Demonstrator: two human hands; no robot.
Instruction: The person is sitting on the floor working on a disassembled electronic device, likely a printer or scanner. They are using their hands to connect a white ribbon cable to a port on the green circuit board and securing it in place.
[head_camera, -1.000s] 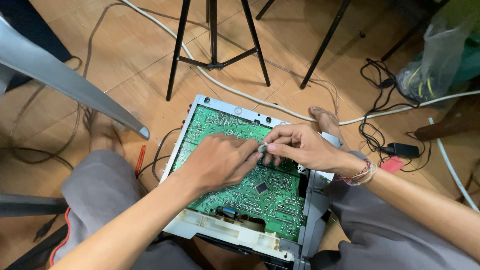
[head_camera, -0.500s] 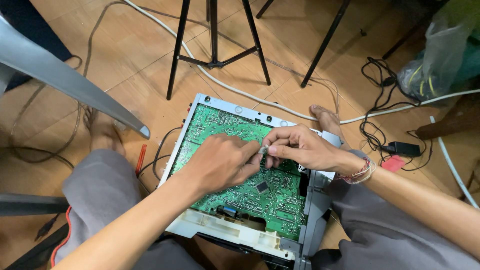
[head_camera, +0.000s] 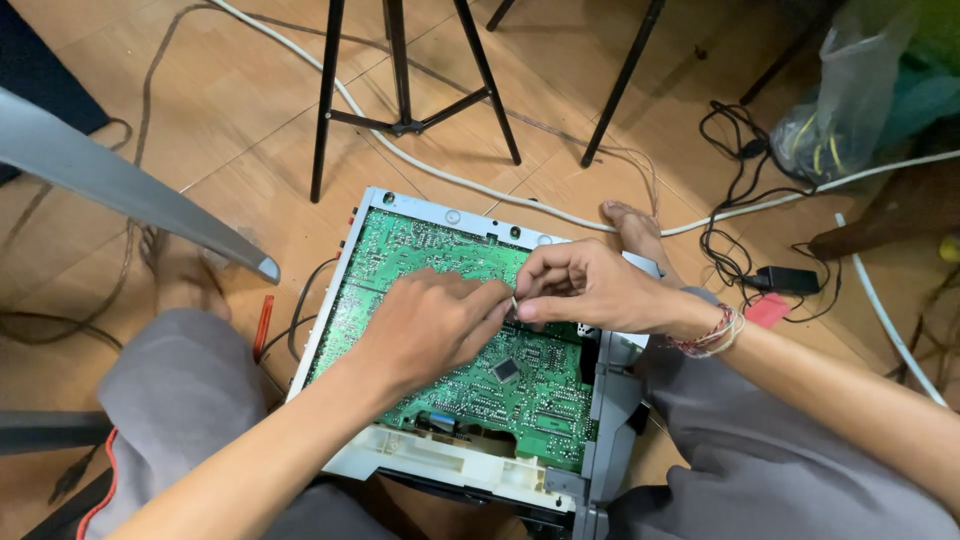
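A see-through plastic bag (head_camera: 845, 95) is sitting on the floor (head_camera: 250, 110) at the top right, with yellow and green things inside. A small pink tag (head_camera: 768, 310) is lying nearby.

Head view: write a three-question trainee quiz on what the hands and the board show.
1. True or false: both hands meet over the green circuit board.
2. What lies on the floor left of the board's frame? A) a red-handled tool B) a blue cup C) a roll of tape
3. Which wrist wears a braided bracelet?

Key:
1. True; the left hand and right hand pinch at one spot, the item too small to tell.
2. A, the red-handled tool.
3. The right, with the bracelet.
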